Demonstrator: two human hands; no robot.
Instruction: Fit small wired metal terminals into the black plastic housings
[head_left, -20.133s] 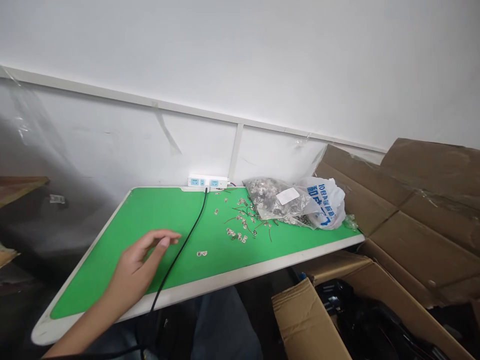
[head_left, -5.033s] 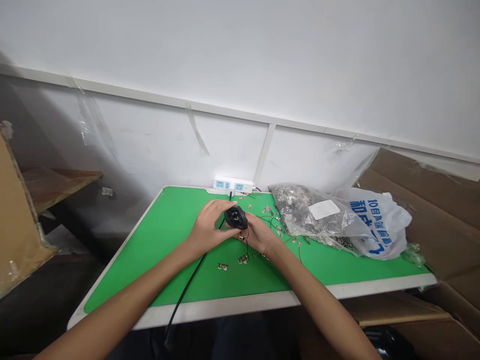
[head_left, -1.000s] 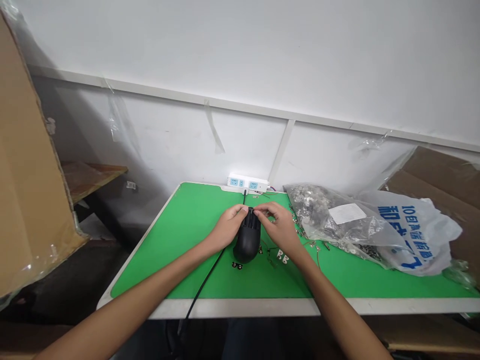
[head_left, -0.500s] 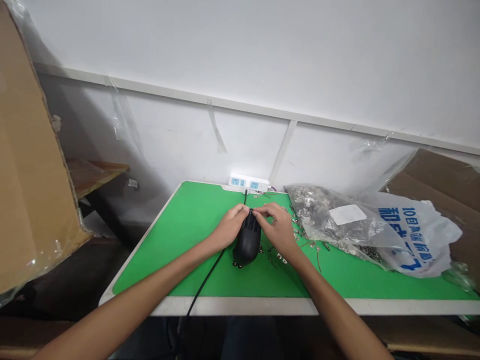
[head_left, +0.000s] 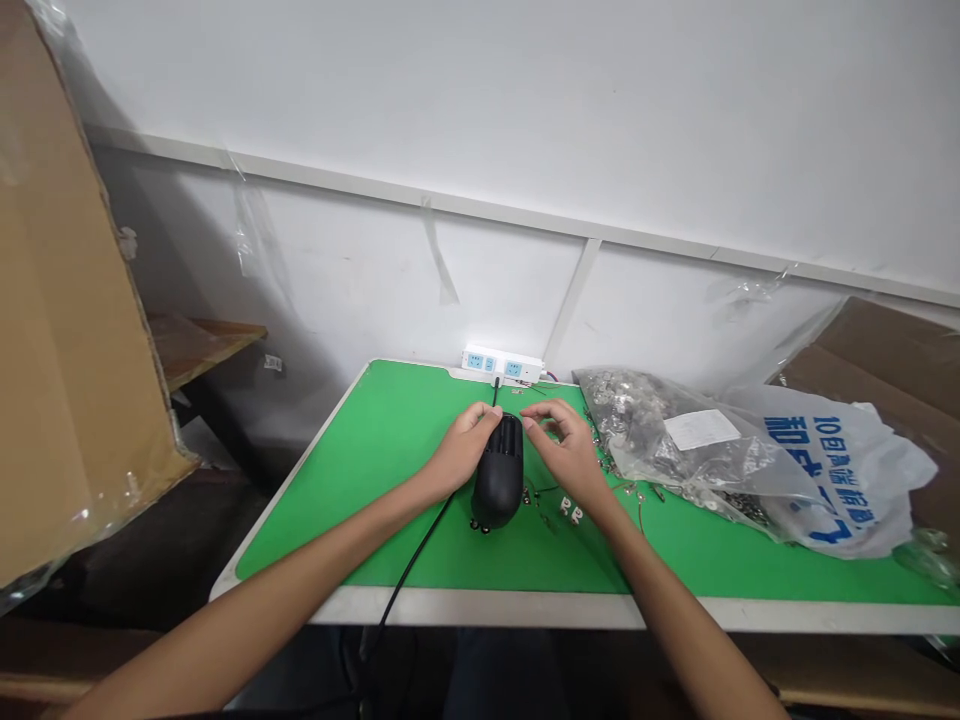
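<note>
A black oval device (head_left: 499, 478) lies lengthwise on the green table mat (head_left: 352, 480). My left hand (head_left: 463, 452) grips its far left side, fingers curled against it. My right hand (head_left: 566, 450) sits just to the right of the device's far end, thumb and forefinger pinched together; whatever is between them is too small to name. Small metal parts with thin wires (head_left: 568, 510) lie scattered on the mat beside my right wrist.
A black cable (head_left: 409, 570) runs from the white power strip (head_left: 502, 364) at the wall, under my left hand and off the near edge. A clear bag of metal parts (head_left: 660, 440) and a printed plastic bag (head_left: 840, 470) lie right. Cardboard (head_left: 67, 330) stands left.
My right hand has drawn back a little to the right, off the device's far end. The left hand stays on the device. The view has shifted slightly.
</note>
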